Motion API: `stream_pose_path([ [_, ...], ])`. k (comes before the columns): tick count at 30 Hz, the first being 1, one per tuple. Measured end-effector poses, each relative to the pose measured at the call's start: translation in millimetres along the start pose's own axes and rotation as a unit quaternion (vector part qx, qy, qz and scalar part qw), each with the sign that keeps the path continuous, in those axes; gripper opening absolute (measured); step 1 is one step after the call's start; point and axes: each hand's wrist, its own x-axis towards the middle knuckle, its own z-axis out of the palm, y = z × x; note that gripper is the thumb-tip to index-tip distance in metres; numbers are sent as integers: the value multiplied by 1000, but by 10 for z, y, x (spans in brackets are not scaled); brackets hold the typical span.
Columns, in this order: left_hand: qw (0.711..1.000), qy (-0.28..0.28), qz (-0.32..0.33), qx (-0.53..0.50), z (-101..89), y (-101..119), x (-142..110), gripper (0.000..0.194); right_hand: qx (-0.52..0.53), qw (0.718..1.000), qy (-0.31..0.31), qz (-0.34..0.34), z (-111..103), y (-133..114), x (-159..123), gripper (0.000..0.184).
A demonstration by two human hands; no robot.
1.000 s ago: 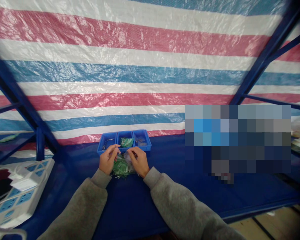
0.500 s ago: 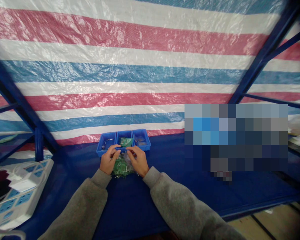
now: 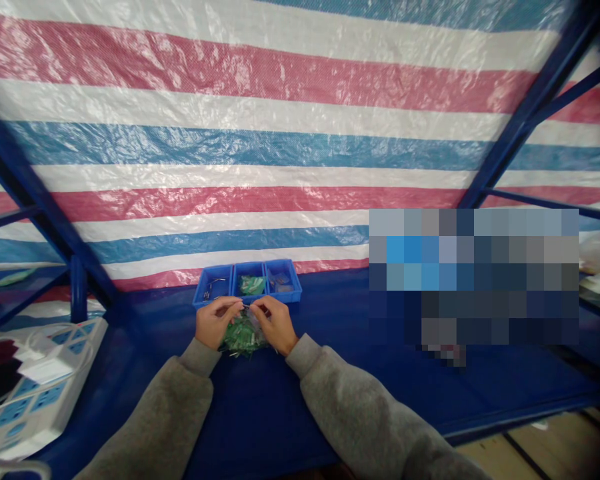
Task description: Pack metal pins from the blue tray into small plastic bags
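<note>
My left hand [image 3: 214, 321] and my right hand [image 3: 276, 323] meet over a clear bag of small green parts [image 3: 241, 337] that lies on the blue table. Both hands are closed in a pinch, fingertips nearly touching at the bag's top edge. What sits between the fingertips is too small to name. Just behind the hands stands a blue tray [image 3: 249, 283] with three compartments. Its middle one holds green parts, and small dark bits lie in the outer two.
A white power strip [image 3: 35, 390] with cables lies at the left edge of the table. Blue metal frame posts [image 3: 80, 288] stand left and right. A striped tarp [image 3: 280, 133] forms the back wall. A blurred-out patch covers the right side.
Both hands have shifted slightly, the fingertips drawing closer together over the top of the bag. Nothing else has moved.
</note>
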Motion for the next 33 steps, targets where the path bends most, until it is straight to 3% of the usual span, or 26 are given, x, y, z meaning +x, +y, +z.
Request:
stream_pose_path([
  [5, 996, 74, 13, 43, -89, -28, 72, 24, -10, 1000, 13, 14, 1, -7, -18, 23],
  [8, 979, 126, 52, 150, -229, -71, 165, 26, -25, 999, 11, 20, 2, 1, -25, 23],
  [12, 951, 81, 116, 274, -352, -115, 271, 32, -70, 997, 12, 29, -7, 47, -3, 22],
  [15, 939, 16, 163, 303, -341, -133, 276, 30, -132, 990, -2, 47, -31, 74, 20, 17],
  [18, 931, -28, 196, 306, -290, -138, 229, 22, -195, 978, -56, 49, -59, 46, 20, 15],
  [23, 926, -53, 221, 301, -227, -118, 158, 19, -279, 950, -132, 43, -77, -74, -12, 31],
  [33, 926, -74, 227, 291, -186, -90, 119, 20, -318, 936, -147, 43, -40, -87, -23, 16],
])
